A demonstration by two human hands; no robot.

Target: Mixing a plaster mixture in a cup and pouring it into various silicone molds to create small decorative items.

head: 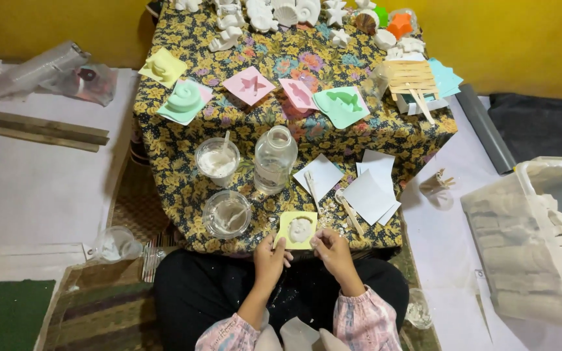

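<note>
Hands meet at the near edge of a low table draped in a dark cloth with yellow flowers, where a person in black trousers and pink patterned sleeves sits close against it. The left hand and the right hand each pinch a lower corner of a yellow mould, a small square sheet with a white cast set in its hollow; the mould lies flat at the table's front edge, directly before the person, and both grips are closed on it, thumbs on top. Just left of the mould stands a clear cup of greyish mix, and behind that a second cup holding white paste with a stick standing in it. A clear bottle stands upright between the cups and a scatter of white paper squares, with a wooden stick lying beside them near the right hand. Farther back lie more moulds in a loose row: a yellow one, a mint spiral one, two pink ones, and a green one whose shape looks like a fish, though it is too small to be sure. White casts crowd the far edge. On the floor to the right stands a clear plastic bin; an empty cup lies to the left.
</note>
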